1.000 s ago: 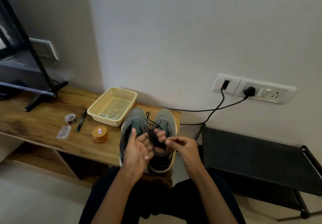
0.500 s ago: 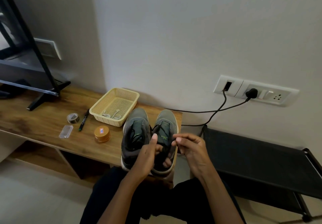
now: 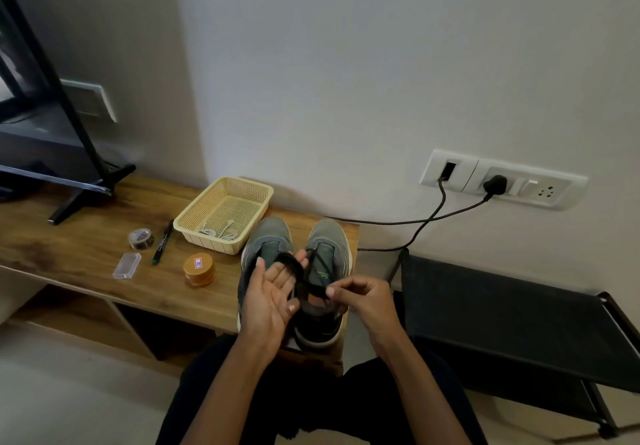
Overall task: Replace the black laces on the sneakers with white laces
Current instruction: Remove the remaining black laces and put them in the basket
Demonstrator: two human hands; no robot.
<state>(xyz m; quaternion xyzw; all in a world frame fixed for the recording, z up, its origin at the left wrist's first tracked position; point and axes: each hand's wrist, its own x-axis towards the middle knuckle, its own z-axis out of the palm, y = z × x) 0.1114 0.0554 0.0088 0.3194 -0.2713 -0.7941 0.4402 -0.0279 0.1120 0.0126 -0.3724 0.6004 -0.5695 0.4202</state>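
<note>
Two grey sneakers stand side by side at the wooden table's (image 3: 69, 250) right end, toes to the wall: the left sneaker (image 3: 268, 242) and the right sneaker (image 3: 329, 240). A black lace (image 3: 298, 268) is wound in loops around the straight fingers of my left hand (image 3: 270, 292), held palm up over the shoes. My right hand (image 3: 360, 294) pinches the lace's free end beside it. A strand of the lace runs up over the right sneaker's tongue. White laces (image 3: 220, 233) lie in the yellow basket (image 3: 194, 216).
On the table left of the shoes are an orange-lidded jar (image 3: 199, 269), a marker pen (image 3: 162, 246), a tape roll (image 3: 141, 238) and a clear plastic case (image 3: 127, 265). A TV stand (image 3: 79, 181) is at far left. A black rack (image 3: 519, 320) stands right; cables hang from wall sockets (image 3: 502, 181).
My left hand has turned palm up with its fingers spread, and the black lace is looped around them again. My right hand has moved slightly right, pulling the lace.
</note>
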